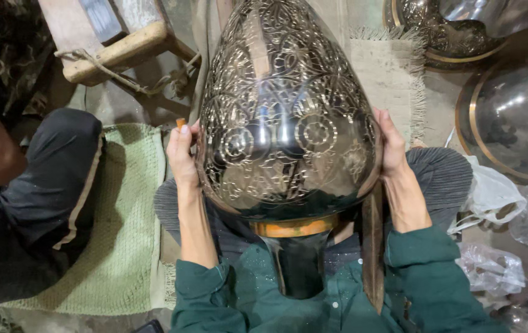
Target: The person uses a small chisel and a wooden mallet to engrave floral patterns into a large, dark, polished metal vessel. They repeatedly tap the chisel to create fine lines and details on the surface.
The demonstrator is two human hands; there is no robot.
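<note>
Cluttered workshop floor with a pale green woven mat [122, 234]: large teardrop-shaped engraved silver metal vessel [285, 123] looks fully patterned, left hand [182, 157] and right hand [392, 148] pressed flat on its flanks.

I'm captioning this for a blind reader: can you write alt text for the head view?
Two bare hands, left hand and right hand, grip the sides of a large engraved teardrop-shaped metal vessel. A green mat lies to the left.
</note>
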